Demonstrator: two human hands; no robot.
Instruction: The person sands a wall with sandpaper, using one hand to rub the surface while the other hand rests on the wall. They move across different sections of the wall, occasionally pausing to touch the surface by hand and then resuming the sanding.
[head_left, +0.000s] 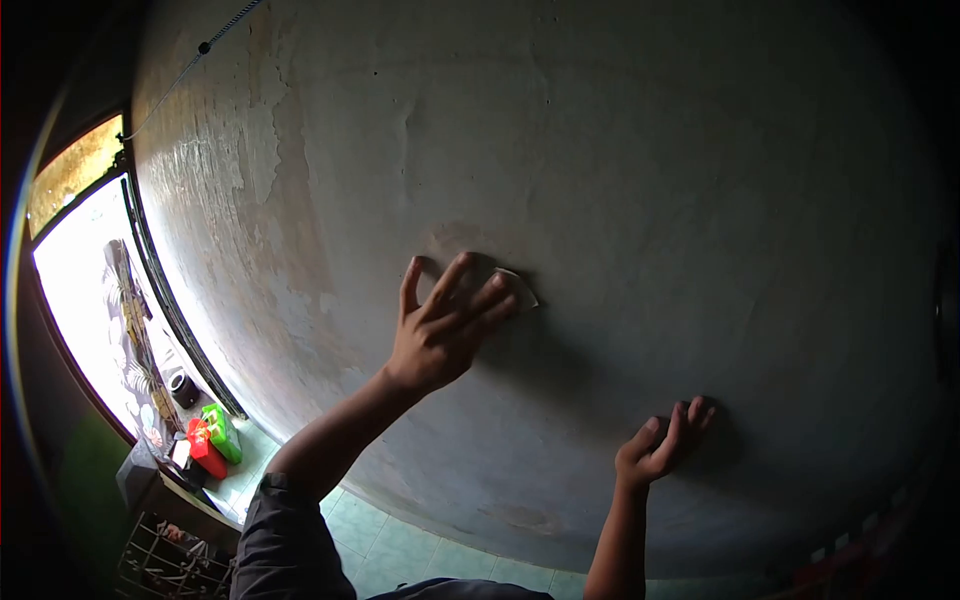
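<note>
My left hand (445, 325) is raised against a grey plastered wall (620, 150), fingers spread flat, pressing a small pale sheet (520, 288) that looks like sandpaper onto the surface. Only a corner of the sheet shows past the fingertips. My right hand (665, 445) rests lower and to the right on the same wall, fingers slightly curled, with nothing in it. Both forearms reach up from the bottom of the view.
The wall's paint is peeled and patchy at the upper left (250, 150). A bright doorway (85, 290) opens at the left, with a red box (206, 447) and a green box (222, 430) on a ledge beside it. Pale green floor tiles (400, 545) lie below.
</note>
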